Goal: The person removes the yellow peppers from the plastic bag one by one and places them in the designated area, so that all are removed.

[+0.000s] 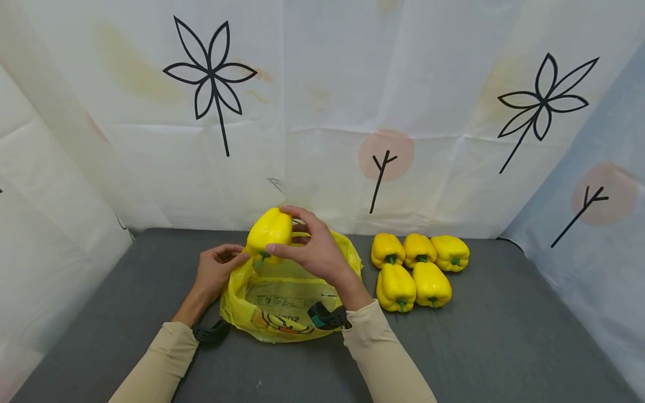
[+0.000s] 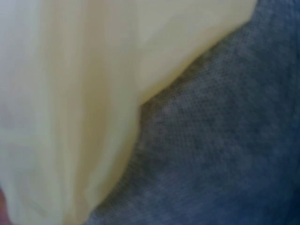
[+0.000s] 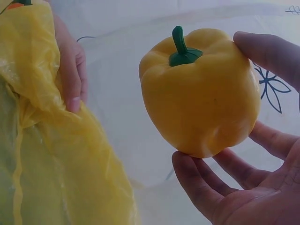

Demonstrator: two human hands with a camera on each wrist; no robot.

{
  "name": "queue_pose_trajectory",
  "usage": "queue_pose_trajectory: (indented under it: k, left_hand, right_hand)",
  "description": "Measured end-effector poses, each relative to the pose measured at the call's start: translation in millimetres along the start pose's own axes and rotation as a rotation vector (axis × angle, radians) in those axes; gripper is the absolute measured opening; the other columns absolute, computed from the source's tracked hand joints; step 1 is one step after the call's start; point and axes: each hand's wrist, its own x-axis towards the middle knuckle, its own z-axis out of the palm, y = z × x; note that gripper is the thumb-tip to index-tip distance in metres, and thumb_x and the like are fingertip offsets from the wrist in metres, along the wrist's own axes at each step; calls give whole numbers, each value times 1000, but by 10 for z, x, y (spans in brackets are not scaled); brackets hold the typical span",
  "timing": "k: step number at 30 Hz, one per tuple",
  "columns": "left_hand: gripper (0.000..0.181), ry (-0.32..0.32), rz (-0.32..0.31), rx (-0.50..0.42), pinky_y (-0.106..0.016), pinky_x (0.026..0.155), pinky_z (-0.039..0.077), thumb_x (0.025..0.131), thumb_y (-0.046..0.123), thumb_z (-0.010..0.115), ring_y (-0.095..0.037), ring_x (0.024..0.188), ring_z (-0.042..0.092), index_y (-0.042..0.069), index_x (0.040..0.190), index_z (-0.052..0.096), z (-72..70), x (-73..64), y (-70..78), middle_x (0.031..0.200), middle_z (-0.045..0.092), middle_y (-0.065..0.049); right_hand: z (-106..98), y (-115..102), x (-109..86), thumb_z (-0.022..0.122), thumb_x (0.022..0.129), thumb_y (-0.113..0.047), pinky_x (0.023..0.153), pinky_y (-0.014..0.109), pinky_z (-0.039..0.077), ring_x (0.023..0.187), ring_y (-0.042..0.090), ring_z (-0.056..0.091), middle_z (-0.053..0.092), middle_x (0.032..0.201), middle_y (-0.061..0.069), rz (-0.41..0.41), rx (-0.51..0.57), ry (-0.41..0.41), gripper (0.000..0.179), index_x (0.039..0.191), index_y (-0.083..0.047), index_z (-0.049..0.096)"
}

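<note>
My right hand (image 1: 323, 253) holds a yellow bell pepper (image 1: 270, 230) with a green stem, above the back left of an open yellow plastic bag (image 1: 238, 305). In the right wrist view, thumb and fingers press the pepper (image 3: 201, 98) from opposite sides. At the bag's left rim my left hand (image 1: 213, 273) pinches the plastic between thumb and fingers. Its thumb lies over the bag's edge (image 3: 93, 140) in the right wrist view. Only blurred pale yellow plastic (image 2: 93, 93) and grey cloth fill the left wrist view. Printing shows on the bag's front.
To the right of the bag, several yellow bell peppers (image 1: 395, 288) stand close together in two rows on the grey table (image 1: 484, 336). White cloth (image 1: 322, 101) with printed leaf and tree shapes rises behind the table and along its sides.
</note>
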Motion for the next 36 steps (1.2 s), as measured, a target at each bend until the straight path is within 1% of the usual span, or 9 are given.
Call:
queue_pose_trajectory:
  k: [6,9,13,16,19,26,32,36]
  left_hand:
    - [28,5,-2,-10,-25,65,59,95,13,74,-11,76,67,-10,110,68,-3,-1,17,87,71,1]
    - [25,-3,6,-22,-24,65,59,95,9,73,-11,76,67,-10,110,69,-9,0,-7,87,71,1]
    - [22,-8,9,-29,-24,65,59,95,4,71,-11,75,67,-11,111,68,-19,5,-26,86,70,1]
    - [21,-5,3,-35,-23,66,59,95,3,71,-10,75,67,-11,110,68,-19,9,-23,86,69,1]
    - [20,-7,1,-34,-23,67,59,95,2,71,-11,76,67,-11,110,68,-18,10,-25,86,69,0]
    - [21,-2,-6,-23,-24,64,59,95,4,72,-10,74,67,-10,110,68,-17,9,-30,85,69,2]
    - [22,-6,-7,-30,-22,62,58,94,1,71,-9,71,66,-15,109,67,-6,15,-30,83,70,4]
    - [24,0,-17,-24,-22,62,58,95,3,72,-8,71,66,-14,111,67,1,15,-26,83,70,6]
  right_hand:
    - [-15,-42,-28,80,89,-16,87,38,59,122,30,57,48,144,8,-8,-5,-3,71,151,-22,47]
    - [-25,-57,-43,80,89,-17,87,38,59,122,29,57,48,144,8,-16,0,-6,70,151,-23,48]
    - [-24,-84,-57,80,89,-15,90,38,58,122,29,58,48,144,6,-33,33,-27,68,149,-23,50]
    - [-26,-116,-71,79,88,-14,95,37,56,122,28,58,47,145,5,-43,49,-47,67,149,-22,51]
    - [-48,-149,-92,79,89,-13,96,38,55,123,28,58,46,148,4,-51,62,-68,67,149,-21,50]
    - [-163,-183,-158,76,91,-8,92,41,57,124,30,58,44,150,7,-48,151,-117,66,150,-18,48]
    - [-274,-215,-243,76,91,-8,95,42,56,125,31,57,40,152,7,-40,169,-141,65,150,-17,48]
    - [-338,-234,-310,76,91,-10,97,42,55,125,30,57,44,149,6,-36,160,-145,65,149,-19,49]
